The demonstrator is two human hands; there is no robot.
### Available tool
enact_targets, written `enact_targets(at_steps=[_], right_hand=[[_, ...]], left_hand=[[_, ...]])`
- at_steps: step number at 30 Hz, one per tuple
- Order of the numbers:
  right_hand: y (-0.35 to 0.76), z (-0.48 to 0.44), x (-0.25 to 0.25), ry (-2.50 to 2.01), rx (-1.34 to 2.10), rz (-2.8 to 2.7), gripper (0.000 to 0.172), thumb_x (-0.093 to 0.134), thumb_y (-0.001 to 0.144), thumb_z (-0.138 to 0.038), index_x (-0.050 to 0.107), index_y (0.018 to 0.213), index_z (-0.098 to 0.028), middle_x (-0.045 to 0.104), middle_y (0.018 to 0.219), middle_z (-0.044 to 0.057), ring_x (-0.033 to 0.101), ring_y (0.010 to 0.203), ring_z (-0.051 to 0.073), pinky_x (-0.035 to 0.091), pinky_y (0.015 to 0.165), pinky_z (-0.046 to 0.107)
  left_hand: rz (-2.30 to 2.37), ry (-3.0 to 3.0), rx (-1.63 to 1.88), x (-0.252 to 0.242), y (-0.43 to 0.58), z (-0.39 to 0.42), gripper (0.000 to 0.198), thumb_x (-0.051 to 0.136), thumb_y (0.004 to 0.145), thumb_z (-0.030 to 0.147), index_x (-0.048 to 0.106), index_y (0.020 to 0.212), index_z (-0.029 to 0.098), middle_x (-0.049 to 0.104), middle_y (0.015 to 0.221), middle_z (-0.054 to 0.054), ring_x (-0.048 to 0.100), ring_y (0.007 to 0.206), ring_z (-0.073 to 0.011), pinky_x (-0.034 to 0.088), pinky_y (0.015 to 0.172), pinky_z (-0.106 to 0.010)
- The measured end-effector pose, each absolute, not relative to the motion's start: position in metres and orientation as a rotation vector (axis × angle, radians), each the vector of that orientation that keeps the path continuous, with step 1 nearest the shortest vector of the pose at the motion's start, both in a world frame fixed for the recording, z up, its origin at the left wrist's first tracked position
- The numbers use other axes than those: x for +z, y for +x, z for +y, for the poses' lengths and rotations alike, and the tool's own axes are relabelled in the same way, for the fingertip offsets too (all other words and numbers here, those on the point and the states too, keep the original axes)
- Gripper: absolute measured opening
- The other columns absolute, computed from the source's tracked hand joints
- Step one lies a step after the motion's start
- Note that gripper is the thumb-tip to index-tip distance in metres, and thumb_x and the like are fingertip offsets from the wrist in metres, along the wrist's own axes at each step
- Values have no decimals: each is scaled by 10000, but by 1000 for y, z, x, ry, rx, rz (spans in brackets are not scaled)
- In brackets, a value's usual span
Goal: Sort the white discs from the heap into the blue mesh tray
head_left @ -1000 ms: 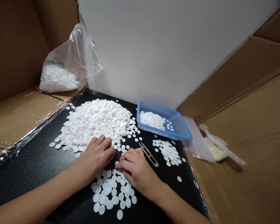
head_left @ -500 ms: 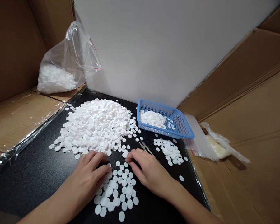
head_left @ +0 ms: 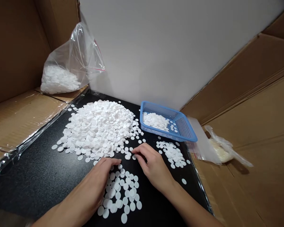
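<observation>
Small round white discs lie on a black tabletop: a big heap (head_left: 101,126), a loose spread of single discs (head_left: 118,201) close to me, and a smaller cluster (head_left: 174,154) at the right. My left hand (head_left: 100,175) rests low beside the near spread, a finger stretched out over a disc at its top edge; the other fingers are mostly hidden. With fingers bent, my right hand (head_left: 151,162) reaches to the front right of the heap. Its thumb and forefinger are drawn together at a white disc (head_left: 134,157).
Behind my right hand stands a blue mesh basket (head_left: 191,134) holding more discs. A clear bag of white pieces (head_left: 60,80) sits on cardboard at the back left. Another plastic bag (head_left: 223,148) with yellowish contents lies right. Cardboard and a grey-white panel (head_left: 156,50) surround the table.
My right hand has moved slightly up and away from the near spread, toward loose discs by the heap. My left hand has shifted right, its finger now reaching farther over the spread's top edge.
</observation>
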State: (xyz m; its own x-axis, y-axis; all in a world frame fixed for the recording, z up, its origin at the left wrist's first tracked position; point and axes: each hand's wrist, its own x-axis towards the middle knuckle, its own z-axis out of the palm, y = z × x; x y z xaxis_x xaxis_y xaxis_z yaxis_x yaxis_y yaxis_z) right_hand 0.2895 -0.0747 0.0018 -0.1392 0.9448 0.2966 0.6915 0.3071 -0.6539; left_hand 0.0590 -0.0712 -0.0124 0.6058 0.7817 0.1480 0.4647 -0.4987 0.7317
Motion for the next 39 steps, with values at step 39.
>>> enact_targets(at_steps=[39], right_hand=[[278, -75, 12, -1740, 862, -1766, 195, 660, 839, -138, 613, 659, -196, 573, 606, -37, 531, 559, 124, 392, 514, 229]], left_hand=[[659, 2357, 419, 6, 60, -69, 348, 480, 897, 58, 598, 1135, 282, 642, 1221, -30, 600, 1095, -205, 510, 931, -307]])
